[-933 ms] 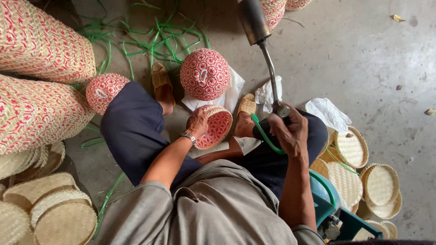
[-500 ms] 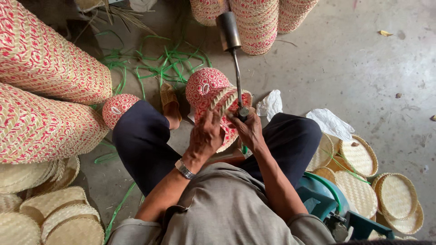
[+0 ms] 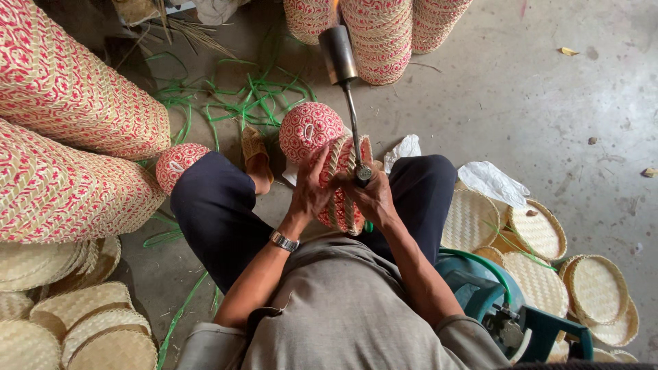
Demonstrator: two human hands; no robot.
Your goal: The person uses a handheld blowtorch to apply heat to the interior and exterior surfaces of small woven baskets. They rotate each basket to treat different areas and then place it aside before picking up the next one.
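I sit on the floor with my legs apart. My left hand (image 3: 312, 188) grips a small round woven basket lid (image 3: 340, 185), red and tan, held on edge between my knees. My right hand (image 3: 370, 195) holds the handle of a gas torch (image 3: 340, 62), whose metal tube and nozzle point away from me over the lid. A second red-patterned domed lid (image 3: 310, 129) lies on the floor just beyond my hands. A wristwatch is on my left wrist.
Big stacks of red-and-tan woven baskets (image 3: 75, 96) lie at left, and more stand at the top (image 3: 384, 34). Green plastic strips (image 3: 240, 96) litter the floor. Plain tan woven lids (image 3: 534, 233) pile at right and lower left. A green hose and gas canister (image 3: 493, 294) sit by my right hip.
The view has shifted down and closer. My left hand turned the lid from facing up to on edge, and my right hand brought the torch against it.
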